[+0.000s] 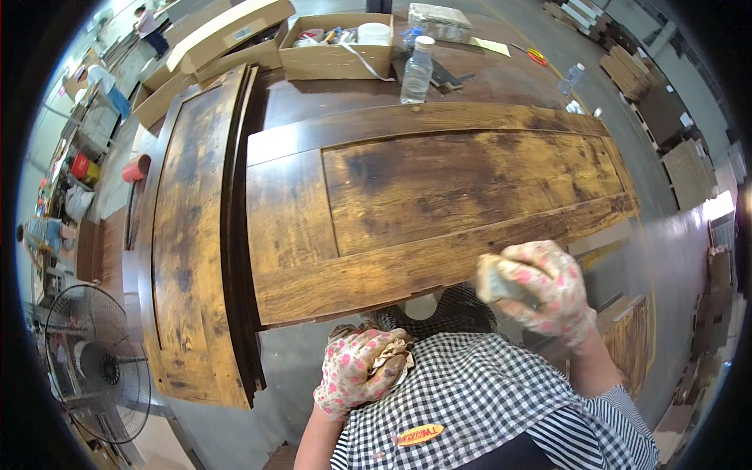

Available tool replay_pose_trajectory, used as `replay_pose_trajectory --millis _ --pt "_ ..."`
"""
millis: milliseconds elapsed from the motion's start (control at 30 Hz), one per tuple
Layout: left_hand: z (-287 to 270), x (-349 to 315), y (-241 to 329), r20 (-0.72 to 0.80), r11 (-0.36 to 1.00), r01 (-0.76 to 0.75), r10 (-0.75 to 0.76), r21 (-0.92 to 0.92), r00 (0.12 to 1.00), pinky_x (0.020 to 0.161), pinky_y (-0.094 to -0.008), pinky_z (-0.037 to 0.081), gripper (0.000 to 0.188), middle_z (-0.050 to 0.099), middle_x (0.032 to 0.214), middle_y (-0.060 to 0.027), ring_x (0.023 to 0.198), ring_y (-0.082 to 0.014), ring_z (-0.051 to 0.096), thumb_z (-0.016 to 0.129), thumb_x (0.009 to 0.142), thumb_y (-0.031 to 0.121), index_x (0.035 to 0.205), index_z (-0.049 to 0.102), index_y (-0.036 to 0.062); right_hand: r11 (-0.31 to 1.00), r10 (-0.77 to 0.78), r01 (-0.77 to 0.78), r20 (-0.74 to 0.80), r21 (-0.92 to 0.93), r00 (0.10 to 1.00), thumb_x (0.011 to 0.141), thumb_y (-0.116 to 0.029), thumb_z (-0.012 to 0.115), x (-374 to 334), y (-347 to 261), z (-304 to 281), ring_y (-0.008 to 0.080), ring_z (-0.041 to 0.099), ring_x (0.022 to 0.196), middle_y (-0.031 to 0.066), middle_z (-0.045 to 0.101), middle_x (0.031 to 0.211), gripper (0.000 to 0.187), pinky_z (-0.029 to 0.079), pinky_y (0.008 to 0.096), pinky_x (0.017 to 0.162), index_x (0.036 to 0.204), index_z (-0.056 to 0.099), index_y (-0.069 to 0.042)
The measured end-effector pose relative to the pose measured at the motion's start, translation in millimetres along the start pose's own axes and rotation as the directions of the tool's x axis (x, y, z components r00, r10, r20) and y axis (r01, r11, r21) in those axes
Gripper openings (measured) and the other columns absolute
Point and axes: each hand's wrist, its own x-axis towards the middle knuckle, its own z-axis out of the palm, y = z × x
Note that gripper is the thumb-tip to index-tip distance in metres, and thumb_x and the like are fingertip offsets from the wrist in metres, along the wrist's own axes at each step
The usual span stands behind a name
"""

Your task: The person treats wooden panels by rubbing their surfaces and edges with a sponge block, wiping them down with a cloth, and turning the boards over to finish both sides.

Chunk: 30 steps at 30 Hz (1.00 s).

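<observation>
A brown table (313, 102) bears a wooden panel (470, 180). At the panel's near edge the right hand (548, 286) pinches a pale block (490, 280) (blurred; whether it touches the panel I cannot tell), while the left hand (356, 372), just short of that edge, is curled round a crumpled rag (394, 356). Left of the panel lies a stack (196, 219); beyond the panel stand a bottle (417, 74) and a box (337, 63).

The panel (470, 184) at the centre and the stacked panels (188, 235) at nine o'clock show smooth, glossy wood grain; near twelve, the box (333, 64) is matt cardboard, the bottle (417, 77) shiny clear plastic. Matt cloth covers the left hand (356, 372) at six, its wad (392, 358) rough and crumpled, and the right hand (552, 291) at four.
</observation>
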Motion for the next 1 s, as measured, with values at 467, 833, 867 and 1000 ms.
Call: replay_pose_trajectory --millis 467,833,867,1000 --pt "12 -1 -6 0.017 0.994 -0.051 0.049 0.092 0.999 0.086 -0.0456 0.054 0.041 0.072 0.107 -0.0137 0.101 -0.0346 0.068 0.071 0.084 0.033 0.12 0.07 0.0131 0.818 -0.454 0.381 0.077 0.431 0.888 0.078 -0.027 0.08 170 -59 69 0.031 0.066 0.103 0.0121 0.067 0.109 0.046 0.058 0.0422 0.084 0.119 0.066 -0.011" --pt "-16 -62 -26 -0.235 0.981 0.179 -0.156 0.079 0.959 0.084 -0.0439 0.052 0.043 0.073 0.099 -0.0116 0.095 -0.0314 0.07 0.072 0.08 0.035 0.116 0.074 0.0107 0.672 -0.713 0.566 0.21 0.478 0.669 0.082 -0.033 0.075 239 -118 131 0.027 0.065 0.087 0.0075 0.06 0.093 0.027 0.055 0.0397 0.075 0.099 0.065 -0.013" --pt "-19 -61 -28 -0.232 0.982 0.182 -0.165 0.051 0.959 0.084 -0.0438 0.052 0.043 0.074 0.098 -0.0111 0.094 -0.031 0.07 0.072 0.08 0.035 0.116 0.074 0.011 0.691 -0.701 0.574 0.213 0.439 0.681 0.082 -0.034 0.075 247 -114 132 0.0271 0.065 0.088 0.0074 0.06 0.093 0.028 0.055 0.0397 0.075 0.098 0.065 -0.014" --pt "-30 -54 -40 -0.242 0.984 0.163 -0.142 0.07 0.96 0.083 -0.0436 0.052 0.04 0.074 0.098 -0.0112 0.092 -0.0313 0.07 0.071 0.083 0.035 0.115 0.074 0.0109 0.827 -0.556 0.456 0.361 0.329 0.748 0.08 -0.035 0.079 285 -89 133 0.0279 0.068 0.097 0.0088 0.065 0.099 0.031 0.056 0.0406 0.085 0.104 0.069 -0.017"
